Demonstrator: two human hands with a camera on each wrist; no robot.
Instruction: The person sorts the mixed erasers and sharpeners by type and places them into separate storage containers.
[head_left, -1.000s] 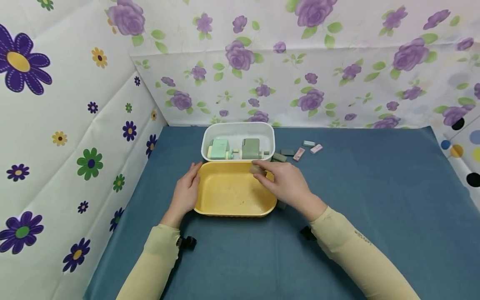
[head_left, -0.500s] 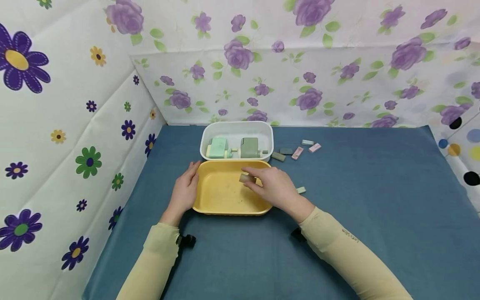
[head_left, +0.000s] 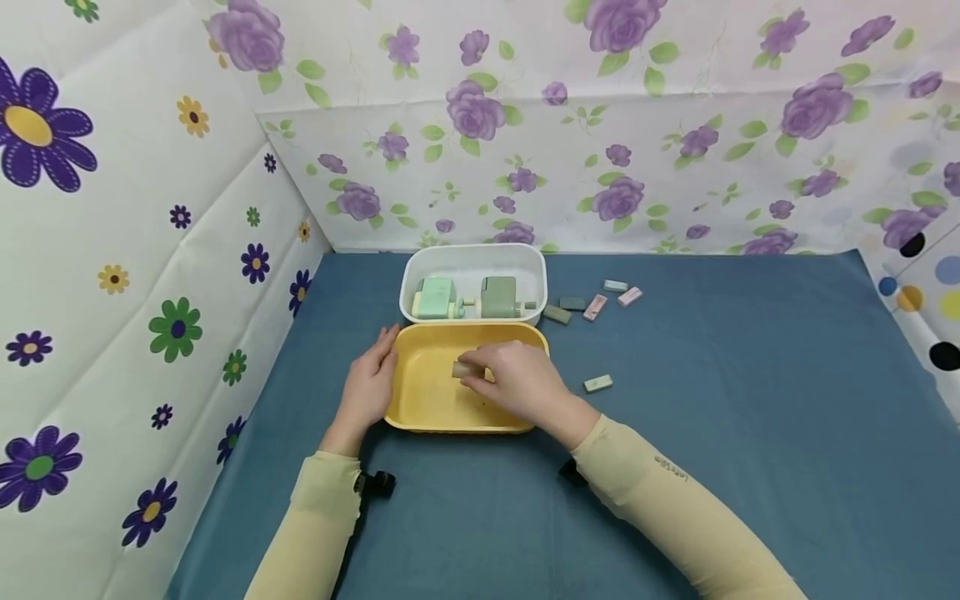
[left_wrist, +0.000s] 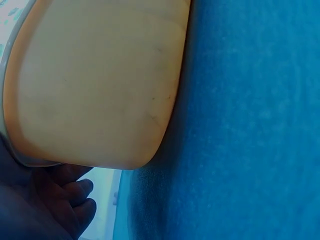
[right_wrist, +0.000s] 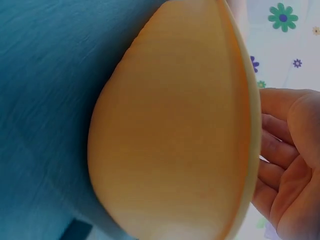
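Blue-draped desk [head_left: 750,417]. Right grip [head_left: 517,377] pinches drab block [head_left: 459,369] over yellow tray [head_left: 442,414]. Left grip [head_left: 369,382] touches its edge; closure unclear from here.

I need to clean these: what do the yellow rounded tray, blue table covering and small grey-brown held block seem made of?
Yellow rounded tray: probably satin plastic; walls smooth, moulded-looking.
Flat blue table covering: likely matte cloth; fine grain, dull surface.
Small grey-brown block: looks matte; material unclear, partly hidden by fingers.

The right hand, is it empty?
No, the right hand pinches a small block over the yellow tray.
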